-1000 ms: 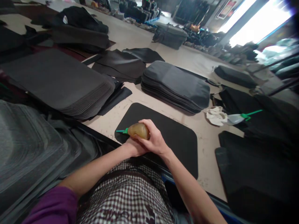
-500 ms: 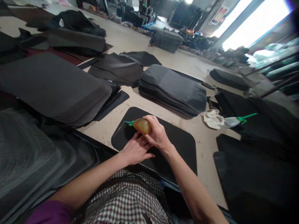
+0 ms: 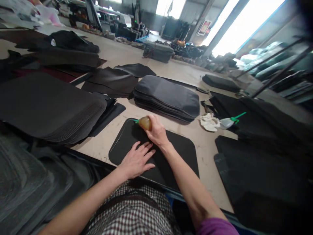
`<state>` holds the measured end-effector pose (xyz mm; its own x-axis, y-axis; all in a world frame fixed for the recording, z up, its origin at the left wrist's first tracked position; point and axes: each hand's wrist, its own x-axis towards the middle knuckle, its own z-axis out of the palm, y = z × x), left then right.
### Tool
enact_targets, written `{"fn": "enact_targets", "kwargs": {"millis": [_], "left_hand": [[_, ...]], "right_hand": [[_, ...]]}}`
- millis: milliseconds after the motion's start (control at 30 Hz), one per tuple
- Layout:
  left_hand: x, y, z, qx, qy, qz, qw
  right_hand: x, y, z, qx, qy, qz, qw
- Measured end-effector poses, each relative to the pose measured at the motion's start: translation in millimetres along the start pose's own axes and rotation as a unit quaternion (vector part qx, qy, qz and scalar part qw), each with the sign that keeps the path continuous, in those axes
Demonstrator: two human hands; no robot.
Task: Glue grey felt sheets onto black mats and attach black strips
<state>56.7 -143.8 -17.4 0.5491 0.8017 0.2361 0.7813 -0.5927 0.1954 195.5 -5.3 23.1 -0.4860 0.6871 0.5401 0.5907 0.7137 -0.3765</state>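
Note:
My right hand (image 3: 157, 131) is closed around an amber squeeze bottle (image 3: 145, 123) with a thin green nozzle. The nozzle tip points left, at the far edge of a black panel with rounded corners (image 3: 176, 148). A thin pale line runs along the panel's left edge and round its far left corner to the nozzle. My left hand (image 3: 137, 160) lies flat on the panel with its fingers spread, nearer to me than the bottle.
Beyond the panel stands a stack of black rounded pieces (image 3: 167, 98). A larger stack of dark sheets (image 3: 49, 107) fills the left. At right lie a crumpled white cloth (image 3: 209, 122), a clear bottle with a green nozzle (image 3: 227, 122) and dark sheets (image 3: 259, 176).
The bottle's nozzle has moved from the panel's left edge round to its far edge, and the pale line is longer. My left hand has come away from the bottle and spread flat.

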Motion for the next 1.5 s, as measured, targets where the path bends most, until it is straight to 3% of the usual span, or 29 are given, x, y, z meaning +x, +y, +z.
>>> {"fn": "enact_targets", "kwargs": {"millis": [233, 500, 600, 733, 900, 1233, 1500], "left_hand": [[1, 2, 4.1, 0.016, 0.016, 0.005, 1.0], [2, -2, 10.0, 0.019, 0.009, 0.023, 1.0], [3, -4, 13.6, 0.016, 0.003, 0.027, 0.999], [2, -6, 16.4, 0.021, -0.002, 0.031, 0.999], [3, -6, 14.7, 0.028, -0.011, 0.028, 0.999], [2, -7, 16.7, 0.015, -0.009, 0.031, 0.999], [2, -8, 16.3, -0.003, -0.013, 0.029, 0.999]], "right_hand": [[-41, 25, -71, -0.04, -0.009, 0.054, 0.998], [-138, 78, -172, -0.142, 0.006, 0.158, 0.977], [-170, 90, -195, -0.171, 0.027, 0.192, 0.966], [-195, 92, -206, -0.179, 0.05, 0.219, 0.958], [-209, 72, -216, -0.165, 0.054, 0.232, 0.957], [-262, -5, -258, -0.097, 0.009, 0.259, 0.961], [-308, -56, -263, -0.051, 0.032, 0.326, 0.943]]}}
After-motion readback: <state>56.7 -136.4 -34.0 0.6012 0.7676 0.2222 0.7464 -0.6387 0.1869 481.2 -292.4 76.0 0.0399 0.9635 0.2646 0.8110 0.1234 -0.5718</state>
